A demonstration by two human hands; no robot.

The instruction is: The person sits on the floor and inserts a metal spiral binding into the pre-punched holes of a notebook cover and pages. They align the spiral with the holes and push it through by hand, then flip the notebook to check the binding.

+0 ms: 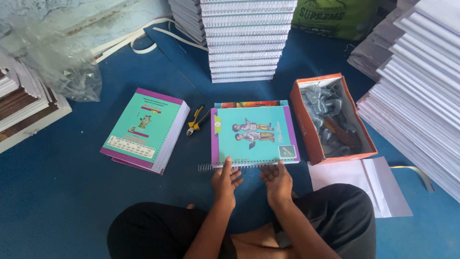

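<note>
A teal and purple notebook (254,134) lies on the blue floor in front of me. A metal spiral coil (207,168) runs along its near edge and sticks out to the left. My left hand (225,181) rests its fingers on the coil near the book's left corner. Beside it, my right hand (276,180) touches the same near edge further right, fingers curled on the coil. Another colourful cover (249,103) peeks out from under the notebook's far side.
A stack of unbound teal notebooks (143,129) lies at left, with yellow-handled pliers (195,122) beside it. An orange box of coils (330,120) sits at right, white paper (369,184) below it. Tall stacks of bound books (247,38) and white pages (421,86) surround me.
</note>
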